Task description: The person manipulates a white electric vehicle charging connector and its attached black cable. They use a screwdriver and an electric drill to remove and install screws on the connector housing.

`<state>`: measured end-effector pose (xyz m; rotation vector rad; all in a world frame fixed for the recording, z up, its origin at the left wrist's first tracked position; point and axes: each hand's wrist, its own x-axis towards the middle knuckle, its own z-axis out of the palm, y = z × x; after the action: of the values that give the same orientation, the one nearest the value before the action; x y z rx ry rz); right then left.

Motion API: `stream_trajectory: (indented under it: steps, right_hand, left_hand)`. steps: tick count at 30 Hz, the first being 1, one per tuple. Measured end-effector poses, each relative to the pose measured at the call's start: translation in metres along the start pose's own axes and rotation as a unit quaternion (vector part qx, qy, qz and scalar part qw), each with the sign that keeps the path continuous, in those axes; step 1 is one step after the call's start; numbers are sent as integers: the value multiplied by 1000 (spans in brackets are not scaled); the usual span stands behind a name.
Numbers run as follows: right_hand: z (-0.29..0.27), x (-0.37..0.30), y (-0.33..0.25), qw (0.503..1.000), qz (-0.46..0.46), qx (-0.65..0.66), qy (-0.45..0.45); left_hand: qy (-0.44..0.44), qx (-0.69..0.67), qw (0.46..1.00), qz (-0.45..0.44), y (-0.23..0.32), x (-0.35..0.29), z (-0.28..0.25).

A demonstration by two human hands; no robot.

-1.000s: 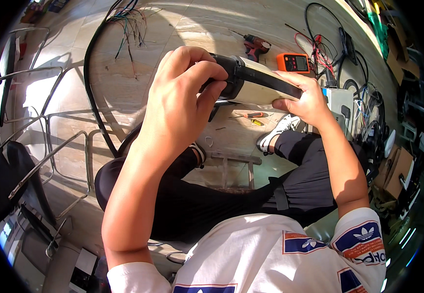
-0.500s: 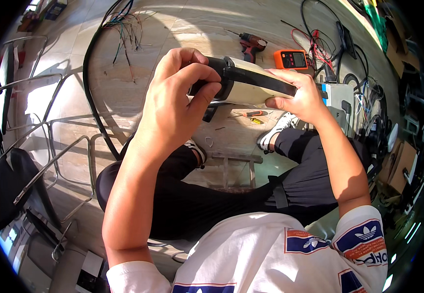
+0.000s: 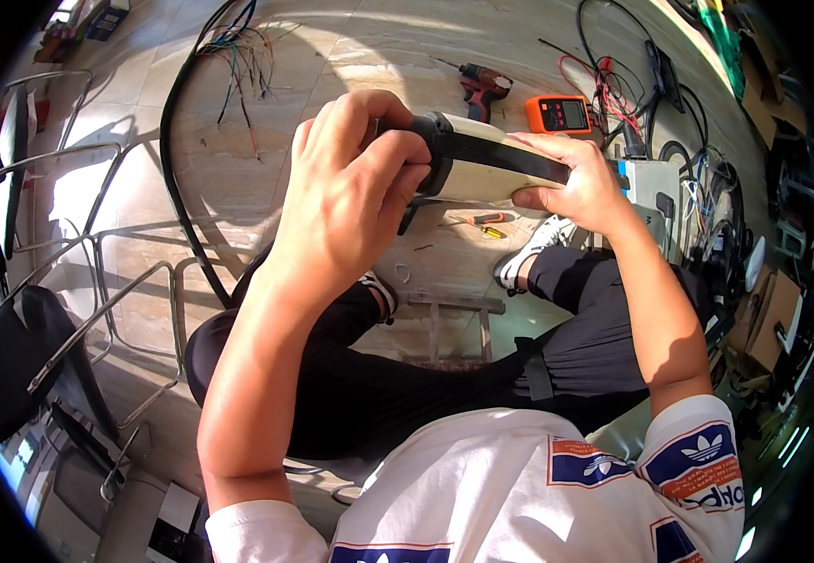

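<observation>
Both hands hold up a long cream housing (image 3: 487, 184) with a black band along its side and a round black collar at its left end. What kind of device it is I cannot make out. My left hand (image 3: 355, 174) has its fingers curled round the black end piece beyond the collar, which they mostly cover. At the cream right end, my right hand (image 3: 571, 183) grips with the thumb below and the fingers on top. The housing lies roughly level above my feet, its right end slightly lower.
On the floor beyond lie a red-black cordless drill (image 3: 482, 86) and an orange multimeter (image 3: 559, 114) with tangled leads. Screwdrivers (image 3: 489, 225) lie beneath the housing. A thick black cable (image 3: 169, 155) ending in loose wires runs at left, beside metal-framed chairs (image 3: 97, 253). A grey case (image 3: 653, 183) stands right.
My left hand has turned and moved slightly right, its fingers closing further over the black end piece. The housing has tilted a little; my right hand keeps its grip.
</observation>
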<state>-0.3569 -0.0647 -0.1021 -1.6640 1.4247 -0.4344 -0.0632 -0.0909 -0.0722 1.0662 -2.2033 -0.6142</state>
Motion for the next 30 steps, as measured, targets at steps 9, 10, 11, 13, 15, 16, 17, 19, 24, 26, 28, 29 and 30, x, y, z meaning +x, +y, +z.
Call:
stream_trajectory:
  steps: [9,10,11,13,15,16,17,19,24,26,28,29,30]
  right_hand:
    - [-1,0,-7,999,34,-25,-7]
    - [0,0,-7,999,38,-30,-6]
    - [0,-1,-7,999,41,-25,-4]
    - [2,-2,-8,999,48,-14,0]
    - [2,-1,-6,999,42,-15,2]
    - [1,-1,-5,999,38,-16,4]
    - [1,-1,-5,999,31,-27,4]
    - [1,-2,-3,999,18,-50,6]
    - [0,0,-13,995,34,-96,-5]
    - [3,1,-30,987,47,-152,-7]
    - [18,-5,-32,973,4,-222,59]
    - [24,-5,-34,962,-19,-258,90]
    - [27,-3,-39,957,-9,-276,84]
  left_hand:
    - [24,-4,1000,-2,7,-4,9]
    - [25,-5,1000,-3,8,-4,9]
    - [20,9,1000,3,9,-4,9]
    - [9,37,999,15,12,-4,8]
    - [8,32,999,36,9,-1,7]
    - [7,30,998,46,8,0,6]
    - [12,14,999,36,6,0,7]
    - [20,-17,999,18,3,-1,11]
    - [54,-21,996,-64,15,-7,23]
    - [60,3,996,-70,19,-8,22]
    - [66,13,995,-79,25,-6,22]
    - [63,21,995,-74,27,-6,23]
    - [60,29,995,-69,29,-7,25]
